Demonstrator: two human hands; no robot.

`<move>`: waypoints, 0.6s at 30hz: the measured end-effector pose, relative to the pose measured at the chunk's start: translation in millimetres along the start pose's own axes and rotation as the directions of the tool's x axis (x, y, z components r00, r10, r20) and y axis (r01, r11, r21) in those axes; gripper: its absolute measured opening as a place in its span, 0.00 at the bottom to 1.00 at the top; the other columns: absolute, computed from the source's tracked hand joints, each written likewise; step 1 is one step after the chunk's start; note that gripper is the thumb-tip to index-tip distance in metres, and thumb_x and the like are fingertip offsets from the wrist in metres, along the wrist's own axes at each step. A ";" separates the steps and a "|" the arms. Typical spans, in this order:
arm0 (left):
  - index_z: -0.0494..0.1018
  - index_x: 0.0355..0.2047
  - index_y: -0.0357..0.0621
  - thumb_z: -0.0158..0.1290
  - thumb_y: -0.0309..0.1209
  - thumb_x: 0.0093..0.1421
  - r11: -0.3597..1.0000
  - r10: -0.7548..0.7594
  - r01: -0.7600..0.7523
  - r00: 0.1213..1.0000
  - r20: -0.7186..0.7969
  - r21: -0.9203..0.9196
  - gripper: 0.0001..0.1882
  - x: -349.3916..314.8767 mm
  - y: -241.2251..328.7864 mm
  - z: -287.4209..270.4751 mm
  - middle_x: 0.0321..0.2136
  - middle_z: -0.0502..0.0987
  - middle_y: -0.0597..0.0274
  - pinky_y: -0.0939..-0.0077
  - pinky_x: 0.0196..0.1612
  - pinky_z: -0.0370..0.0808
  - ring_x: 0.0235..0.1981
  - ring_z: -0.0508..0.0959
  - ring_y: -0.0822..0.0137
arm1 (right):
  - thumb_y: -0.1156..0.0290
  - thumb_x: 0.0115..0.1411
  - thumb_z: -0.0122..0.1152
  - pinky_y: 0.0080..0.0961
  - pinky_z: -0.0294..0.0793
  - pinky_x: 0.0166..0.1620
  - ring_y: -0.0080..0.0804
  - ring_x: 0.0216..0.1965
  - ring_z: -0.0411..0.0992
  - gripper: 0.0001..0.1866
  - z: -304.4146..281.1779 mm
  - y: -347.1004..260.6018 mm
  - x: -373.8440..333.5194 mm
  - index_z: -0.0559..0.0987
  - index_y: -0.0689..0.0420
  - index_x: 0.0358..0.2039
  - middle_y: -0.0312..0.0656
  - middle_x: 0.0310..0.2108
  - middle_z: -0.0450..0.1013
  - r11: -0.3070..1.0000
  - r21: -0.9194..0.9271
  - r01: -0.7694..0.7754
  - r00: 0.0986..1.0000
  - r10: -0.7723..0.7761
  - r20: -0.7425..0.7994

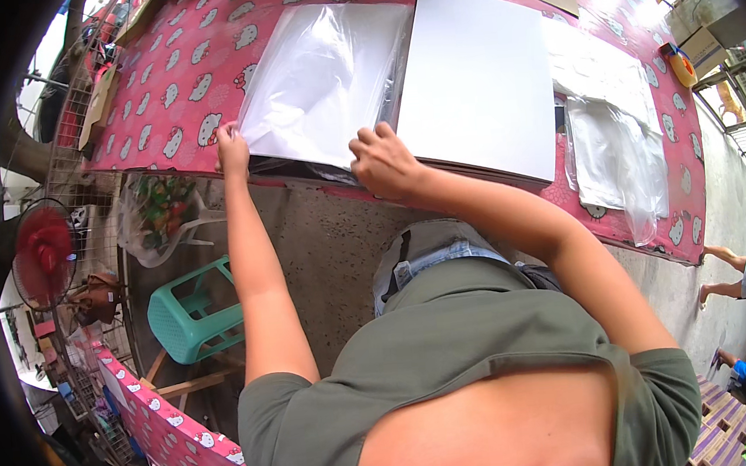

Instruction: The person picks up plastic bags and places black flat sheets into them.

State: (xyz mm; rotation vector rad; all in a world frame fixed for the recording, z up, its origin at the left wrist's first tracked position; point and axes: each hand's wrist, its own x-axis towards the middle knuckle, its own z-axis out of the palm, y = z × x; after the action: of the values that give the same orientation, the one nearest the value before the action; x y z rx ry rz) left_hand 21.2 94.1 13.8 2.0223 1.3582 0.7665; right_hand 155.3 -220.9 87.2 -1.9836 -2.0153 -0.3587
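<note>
A clear plastic bag (326, 79) with white sheets inside lies on the pink patterned table, its near end by the table's front edge. My left hand (232, 149) pinches the bag's near left corner. At the near right corner my right hand (382, 162) is closed with curled fingers on the bag's edge; the exact grip is partly hidden. Just right of the bag is a thick stack of white sheets (477, 85), squared up and close to my right forearm.
More clear plastic bags (617, 157) lie on the table (161, 101) to the right of the stack. An orange tape dispenser (682, 67) sits at the far right edge. Below left are a green stool (188, 309) and a red fan (44, 254). Two other people are at far right.
</note>
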 end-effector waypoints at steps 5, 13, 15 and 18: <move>0.69 0.38 0.58 0.45 0.31 0.50 0.930 0.215 -0.109 0.936 -0.279 0.350 0.13 -41.0 8.0 23.2 0.37 0.73 0.62 0.58 0.45 0.56 0.42 0.68 0.58 | 0.66 0.42 0.55 0.32 0.60 0.38 0.29 0.37 0.64 0.06 9.5 -7.3 -16.9 0.76 0.52 0.17 0.36 0.28 0.68 1.000 0.005 0.001 0.993 -0.001 0.118; 0.67 0.37 0.38 0.46 0.30 0.49 0.955 0.207 -0.295 0.711 -0.672 -0.018 0.14 -56.3 -4.9 25.5 0.38 0.68 0.51 0.61 0.46 0.62 0.40 0.68 0.55 | 0.54 0.45 0.60 0.28 0.65 0.38 0.35 0.37 0.65 0.24 -61.7 4.2 -51.4 0.72 0.54 0.39 0.41 0.31 0.66 0.917 0.360 -0.174 0.985 0.167 0.050; 0.67 0.37 0.38 0.46 0.33 0.51 0.966 0.008 -0.173 0.760 -0.650 -0.191 0.14 -69.7 23.1 23.7 0.39 0.68 0.53 0.63 0.46 0.63 0.40 0.69 0.57 | 0.64 0.43 0.63 0.33 0.68 0.38 0.41 0.35 0.68 0.17 -96.6 39.2 -95.2 0.75 0.57 0.34 0.45 0.32 0.69 0.869 0.382 -0.315 0.925 0.371 -0.080; 0.67 0.36 0.37 0.48 0.32 0.51 0.936 -0.112 -0.139 0.751 -0.650 -0.322 0.14 -89.2 65.9 9.5 0.38 0.69 0.54 0.66 0.45 0.65 0.40 0.70 0.58 | 0.65 0.41 0.65 0.33 0.65 0.44 0.44 0.39 0.66 0.20 -141.7 86.3 -189.5 0.74 0.60 0.34 0.48 0.34 0.69 0.679 0.291 -0.674 0.664 0.729 -0.166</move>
State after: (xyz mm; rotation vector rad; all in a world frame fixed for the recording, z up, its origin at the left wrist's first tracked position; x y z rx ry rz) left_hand 39.7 -11.7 43.1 1.5132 1.4191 1.7257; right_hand 247.8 -447.8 145.4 -2.2404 -0.9363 -0.2029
